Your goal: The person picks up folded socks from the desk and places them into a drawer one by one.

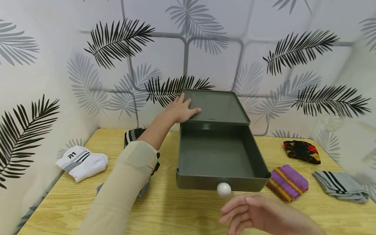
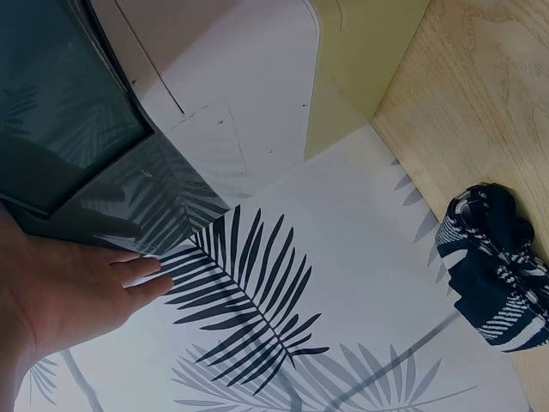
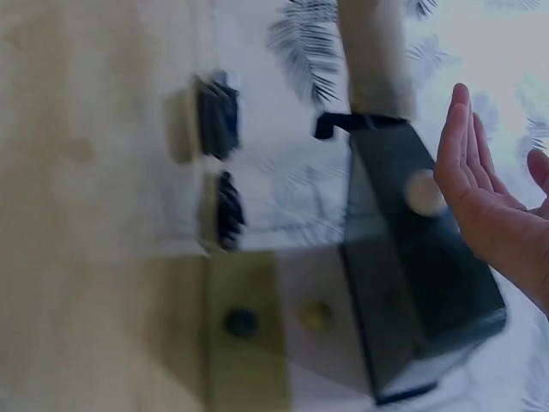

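Observation:
A dark grey drawer [image 1: 217, 153] stands pulled out from the top of a small cabinet, its inside bare. On its front is a round white knob [image 1: 224, 189]. My left hand [image 1: 180, 110] rests on the left side of the cabinet's top [image 1: 217, 104], fingers spread. In the left wrist view, that hand [image 2: 77, 287] lies along the dark top edge. My right hand [image 1: 258, 212] hovers just in front of the knob, fingers loosely bent and holding nothing. The right wrist view shows this hand [image 3: 489, 184] near the knob [image 3: 425, 193], fingers extended.
Folded socks flank the cabinet on the wooden table [image 1: 182, 215]: white socks [image 1: 83, 163] at left, black-and-white ones [image 2: 497, 266] behind my left arm; purple striped [image 1: 289, 182], grey striped [image 1: 340, 186] and patterned black-red socks [image 1: 302, 151] at right. Lower drawers have a yellow knob [image 3: 316, 314] and dark knob [image 3: 241, 323].

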Available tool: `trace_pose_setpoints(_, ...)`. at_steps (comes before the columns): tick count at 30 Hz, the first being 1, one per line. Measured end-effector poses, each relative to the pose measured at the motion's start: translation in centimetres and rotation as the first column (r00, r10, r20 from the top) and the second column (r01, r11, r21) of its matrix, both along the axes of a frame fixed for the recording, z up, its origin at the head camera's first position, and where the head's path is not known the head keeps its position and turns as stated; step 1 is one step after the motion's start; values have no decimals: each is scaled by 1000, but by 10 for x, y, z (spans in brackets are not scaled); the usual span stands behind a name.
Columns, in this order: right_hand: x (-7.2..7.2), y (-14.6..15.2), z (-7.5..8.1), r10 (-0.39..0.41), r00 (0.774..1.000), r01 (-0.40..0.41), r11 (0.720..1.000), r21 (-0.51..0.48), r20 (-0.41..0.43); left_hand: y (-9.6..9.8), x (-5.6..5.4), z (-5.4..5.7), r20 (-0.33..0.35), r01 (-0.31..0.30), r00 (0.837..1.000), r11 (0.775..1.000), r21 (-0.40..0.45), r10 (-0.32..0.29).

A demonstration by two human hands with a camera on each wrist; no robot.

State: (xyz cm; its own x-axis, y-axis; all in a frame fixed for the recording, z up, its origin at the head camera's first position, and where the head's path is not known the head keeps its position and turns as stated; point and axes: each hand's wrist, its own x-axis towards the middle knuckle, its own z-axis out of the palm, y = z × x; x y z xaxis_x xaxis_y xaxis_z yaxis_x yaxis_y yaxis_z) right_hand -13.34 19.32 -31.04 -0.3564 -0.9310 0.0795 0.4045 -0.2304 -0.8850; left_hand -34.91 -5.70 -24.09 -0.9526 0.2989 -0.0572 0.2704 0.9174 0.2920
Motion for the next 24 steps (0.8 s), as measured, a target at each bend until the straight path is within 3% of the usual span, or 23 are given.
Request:
trace_pose_setpoints(4,-4,26,22,-90,988,76,991,-110,-123,-1,0,0,-1,-1,1000,1000,6,1)
trace_pose_setpoints(6,-7,43,32,-187,969,166,977,-132,-163,-2,0,0,-1,-2,1000,1000,8,2)
trace_pose_setpoints(8,-13,64,38,-276,936,250,958,-140,-219,-3,0,0,1,-3,1000,1000,11,3)
trace_pose_setpoints(9,-16,74,39,-336,899,307,941,-142,-282,-3,1,1,3,-3,1000,1000,11,3)
trace_pose_setpoints(10,-20,84,40,-403,849,380,915,-136,-341,-3,1,1,3,-4,1000,1000,12,4)
trace_pose_setpoints(11,-23,93,39,-489,765,486,865,-123,-419,-4,1,2,5,-5,1000,1000,13,5)
trace_pose_setpoints(12,-27,101,38,-553,653,595,797,-102,-518,-4,2,2,6,-6,1000,1000,13,6)
trace_pose_setpoints(13,-31,109,37,-589,529,711,701,-59,-611,-4,2,2,7,-8,1000,1000,13,8)
trace_pose_setpoints(14,-35,115,34,-584,404,819,574,-6,-704,-4,2,3,8,-9,1000,1000,13,9)
trace_pose_setpoints(15,-38,121,31,-529,294,897,441,38,-796,-5,2,3,8,-10,1000,1000,12,10)
trace_pose_setpoints(16,-43,125,27,-438,234,946,307,100,-868,-5,2,3,8,-11,1000,1000,12,11)
trace_pose_setpoints(17,-46,130,23,-317,223,968,180,173,-922,-5,2,3,11,-11,1000,1000,11,11)
trace_pose_setpoints(18,-51,135,19,-195,255,966,98,240,-947,-5,1,3,11,-11,1000,1000,10,10)
trace_pose_setpoints(19,-57,140,13,-95,304,952,51,301,-948,-5,1,3,12,-10,1000,1000,9,10)
trace_pose_setpoints(20,-62,145,8,6,355,935,13,355,-935,-5,1,2,10,-11,1000,1000,8,11)
trace_pose_setpoints(22,-71,153,-5,152,454,890,-25,456,-878,-5,1,2,8,-13,1000,1000,7,13)
trace_pose_setpoints(24,-79,160,-18,194,530,843,-16,537,-826,-5,1,1,8,-10,1000,1000,5,10)
